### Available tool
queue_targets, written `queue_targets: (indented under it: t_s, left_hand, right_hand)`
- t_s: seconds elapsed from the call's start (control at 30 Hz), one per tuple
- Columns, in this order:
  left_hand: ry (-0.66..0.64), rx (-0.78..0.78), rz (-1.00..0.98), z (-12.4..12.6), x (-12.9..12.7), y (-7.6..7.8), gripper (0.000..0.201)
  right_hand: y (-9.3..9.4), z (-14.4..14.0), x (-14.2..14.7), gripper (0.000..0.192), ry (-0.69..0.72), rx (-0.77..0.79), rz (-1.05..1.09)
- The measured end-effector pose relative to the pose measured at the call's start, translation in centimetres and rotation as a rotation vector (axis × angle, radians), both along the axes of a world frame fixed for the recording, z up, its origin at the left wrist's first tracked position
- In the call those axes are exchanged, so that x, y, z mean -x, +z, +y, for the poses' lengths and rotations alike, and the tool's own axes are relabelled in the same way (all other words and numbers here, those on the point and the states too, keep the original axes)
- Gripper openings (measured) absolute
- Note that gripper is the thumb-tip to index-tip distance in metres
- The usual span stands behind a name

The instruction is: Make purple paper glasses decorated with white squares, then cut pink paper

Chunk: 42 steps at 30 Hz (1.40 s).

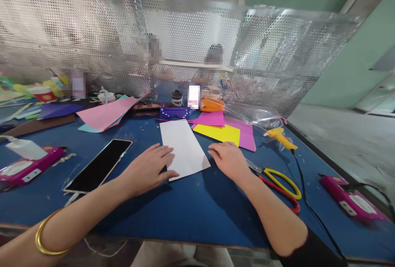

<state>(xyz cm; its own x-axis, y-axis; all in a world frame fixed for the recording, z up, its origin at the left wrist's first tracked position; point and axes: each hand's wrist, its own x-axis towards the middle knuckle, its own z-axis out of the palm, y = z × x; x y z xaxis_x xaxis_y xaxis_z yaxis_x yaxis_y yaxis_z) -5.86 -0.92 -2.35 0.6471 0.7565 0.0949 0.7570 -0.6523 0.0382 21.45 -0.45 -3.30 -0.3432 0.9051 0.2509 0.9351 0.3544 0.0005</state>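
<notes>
A white sheet of paper (185, 147) lies on the blue table in front of me. My left hand (151, 168) rests over its left edge, fingers stretched out and thumb on the near corner. On the other side, my right hand (228, 160) hovers just off the paper's right edge, fingers loosely bent and apart, with nothing visible in it. Scissors (280, 182) with one yellow and one red handle lie beside my right forearm, their blades partly hidden by it. Yellow paper (219, 132) and pink sheets (212, 118) lie beyond my right hand.
A black-screened phone (100, 164) lies left of my left hand. A yellow glue gun (280, 137) trails its cord on the right. Magenta power strips (352, 199) flank the table. Pink paper (106, 112) and a purple mask-shaped piece (175, 112) lie farther back, before a perforated metal screen (191, 32).
</notes>
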Motion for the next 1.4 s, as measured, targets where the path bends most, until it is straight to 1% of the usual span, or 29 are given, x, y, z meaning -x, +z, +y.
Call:
queue_targets:
  t_s: [0.07,0.17,0.27,0.33,0.43,0.5,0.57,0.67,0.73,0.83,0.97,1.07,1.17,1.23,1.33,1.4]
  left_hand:
    - [0.006,0.016,-0.033,0.3,-0.7,0.1,0.07]
    - [-0.063,0.058,-0.057,0.7,-2.1,-0.4,0.073]
    - [-0.097,0.069,-0.103,0.9,-2.7,-1.0,0.069]
    - [-0.085,0.062,-0.142,1.1,-2.5,-1.2,0.064]
    - [-0.04,0.077,-0.236,1.3,-1.9,-1.1,0.058]
    - [-0.023,0.088,-0.294,1.4,-1.6,-1.0,0.056]
    - [-0.03,0.076,-0.324,1.6,-1.3,-0.9,0.055]
    - [-0.046,0.02,-0.363,1.6,-1.1,-1.0,0.054]
    - [-0.047,-0.026,-0.4,1.5,-0.9,-1.1,0.052]
    - [-0.02,-0.085,-0.47,1.5,-0.6,-1.2,0.047]
    - [0.092,-0.124,-0.579,1.9,-0.4,-1.1,0.04]
    - [0.206,-0.076,-0.693,2.1,-0.3,-0.7,0.035]
    - [0.326,0.011,-0.849,2.3,-0.4,0.2,0.029]
    - [0.378,0.019,-0.924,2.3,-0.6,0.9,0.026]
    - [0.4,-0.031,-0.998,2.4,-1.1,2.5,0.028]
    - [0.415,-0.031,-1.088,2.5,-1.7,3.8,0.028]
  right_hand:
    - [0.5,0.5,-0.4,0.028,-0.033,-0.018,-0.036]
    - [1.7,2.5,-1.6,0.031,-0.091,-0.065,-0.123]
    - [2.9,6.0,-3.0,0.035,-0.139,-0.13,-0.237]
    - [3.1,8.7,-3.8,0.037,-0.13,-0.157,-0.317]
    - [2.3,12.3,-4.7,0.038,-0.062,-0.163,-0.42]
    - [1.5,13.9,-4.9,0.037,-0.009,-0.157,-0.463]
    - [0.6,15.0,-5.1,0.037,0.022,-0.153,-0.478]
    - [-0.1,15.9,-5.5,0.037,0.011,-0.172,-0.446]
    - [0.1,16.1,-5.9,0.036,-0.029,-0.208,-0.392]
    - [1.3,16.0,-6.5,0.035,-0.108,-0.296,-0.267]
    - [4.4,14.9,-7.2,0.034,-0.174,-0.422,-0.053]
    - [7.0,13.0,-7.4,0.025,-0.193,-0.505,0.132]
    - [9.1,10.6,-7.6,0.028,-0.196,-0.565,0.331]
    - [10.3,9.0,-7.7,0.03,-0.178,-0.579,0.453]
    - [11.8,6.9,-7.7,0.028,-0.137,-0.576,0.612]
    - [12.4,5.9,-7.7,0.025,-0.113,-0.559,0.706]
